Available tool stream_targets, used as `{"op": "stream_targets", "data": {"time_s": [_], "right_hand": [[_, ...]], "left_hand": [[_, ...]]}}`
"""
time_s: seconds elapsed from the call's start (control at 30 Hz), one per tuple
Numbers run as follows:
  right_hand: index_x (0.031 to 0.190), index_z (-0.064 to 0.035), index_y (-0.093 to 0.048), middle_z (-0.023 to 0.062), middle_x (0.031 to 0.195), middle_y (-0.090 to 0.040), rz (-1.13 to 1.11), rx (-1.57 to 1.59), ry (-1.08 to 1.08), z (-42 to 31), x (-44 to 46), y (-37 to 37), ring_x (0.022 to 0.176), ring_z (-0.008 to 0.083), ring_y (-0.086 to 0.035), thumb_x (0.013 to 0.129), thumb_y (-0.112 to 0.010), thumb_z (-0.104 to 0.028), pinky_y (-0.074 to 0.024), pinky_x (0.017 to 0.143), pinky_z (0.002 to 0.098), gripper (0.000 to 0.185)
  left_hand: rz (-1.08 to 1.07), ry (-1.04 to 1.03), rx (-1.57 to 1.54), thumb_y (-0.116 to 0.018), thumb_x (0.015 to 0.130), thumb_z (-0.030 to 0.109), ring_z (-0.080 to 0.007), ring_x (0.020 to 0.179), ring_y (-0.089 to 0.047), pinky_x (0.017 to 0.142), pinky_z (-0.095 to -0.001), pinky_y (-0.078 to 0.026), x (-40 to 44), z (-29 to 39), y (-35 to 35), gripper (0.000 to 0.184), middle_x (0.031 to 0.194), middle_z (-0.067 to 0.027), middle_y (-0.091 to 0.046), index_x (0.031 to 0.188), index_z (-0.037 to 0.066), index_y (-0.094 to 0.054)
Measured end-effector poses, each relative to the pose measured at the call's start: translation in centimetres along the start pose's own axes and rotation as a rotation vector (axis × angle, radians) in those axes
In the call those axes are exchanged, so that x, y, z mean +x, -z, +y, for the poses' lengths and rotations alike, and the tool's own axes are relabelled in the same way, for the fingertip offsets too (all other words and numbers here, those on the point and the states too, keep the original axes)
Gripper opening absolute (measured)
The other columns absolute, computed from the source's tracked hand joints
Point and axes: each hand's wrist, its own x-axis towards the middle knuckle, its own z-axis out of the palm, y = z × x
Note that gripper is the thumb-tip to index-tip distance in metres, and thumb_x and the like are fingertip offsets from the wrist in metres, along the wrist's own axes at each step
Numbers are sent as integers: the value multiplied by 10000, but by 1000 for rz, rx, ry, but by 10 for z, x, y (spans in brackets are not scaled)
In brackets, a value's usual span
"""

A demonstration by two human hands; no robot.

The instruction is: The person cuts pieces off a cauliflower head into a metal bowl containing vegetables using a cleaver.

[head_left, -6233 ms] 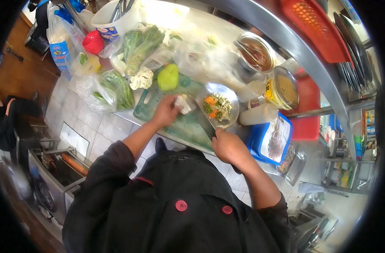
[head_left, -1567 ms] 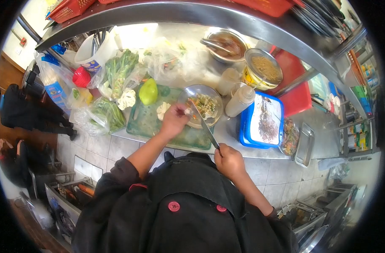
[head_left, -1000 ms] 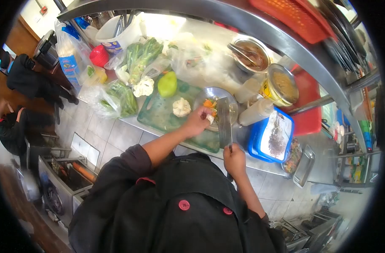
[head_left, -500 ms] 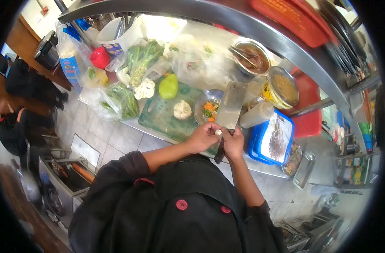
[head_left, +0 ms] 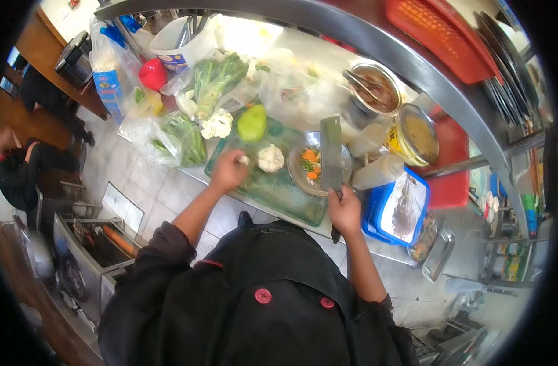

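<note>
My right hand (head_left: pixel 345 210) is closed round the dark handle of a cleaver (head_left: pixel 331 152), its broad blade pointing away from me over the edge of a metal bowl (head_left: pixel 296 177) of cut carrot and greens. Over the left part of the green cutting board (head_left: pixel 279 195), my left hand (head_left: pixel 229 171) pinches a small white piece that looks like a garlic clove (head_left: pixel 244 160). A whole garlic bulb (head_left: pixel 271 158) sits on the board just right of that hand. Behind it lies a light-green chayote (head_left: pixel 252 123), with a cauliflower piece (head_left: pixel 217 124) to its left.
Bagged green vegetables (head_left: pixel 184 139) lie at the left. Squeeze bottles (head_left: pixel 378 172), a blue tub (head_left: pixel 404 204) and a pot of sauce with a spoon (head_left: pixel 376 88) stand at the right. A metal shelf rail (head_left: pixel 352 43) arches above. Another person (head_left: pixel 22 177) is at far left.
My hands have moved apart. My left hand went left across the board with the small white piece, while my right hand kept the cleaver and its blade turned more edge-on.
</note>
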Motion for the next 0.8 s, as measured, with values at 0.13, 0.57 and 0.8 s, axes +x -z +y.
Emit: {"op": "stream_targets", "data": {"time_s": [0.13,0.57,0.8], "right_hand": [[1031,-21,-627,252,846,-665,-72,-75,45,8,-14,4,812,445,-654,920,-625,-242,-509,699,480,248],[889,-7,-565,237,823,-641,-262,-250,209,-17,-40,3,798,450,-625,901,-647,-229,-475,688,511,237],[884,-23,-555,258,803,-640,-272,-299,329,-17,-40,-2,783,471,-614,897,-634,-212,-479,700,542,205]], "left_hand": [[206,-250,347,-659,790,137,-376,970,-607,839,-432,-507,-1,-15,4,322,1067,-183,-641,1096,40,-631],[50,-82,102,-784,764,190,-391,1125,-565,942,-425,-485,-6,31,-45,587,1233,-210,-542,1280,43,-548],[13,-225,-58,-780,763,49,-351,1169,-559,949,-381,-506,-9,24,-39,556,1280,-187,-510,1270,33,-551]]}}
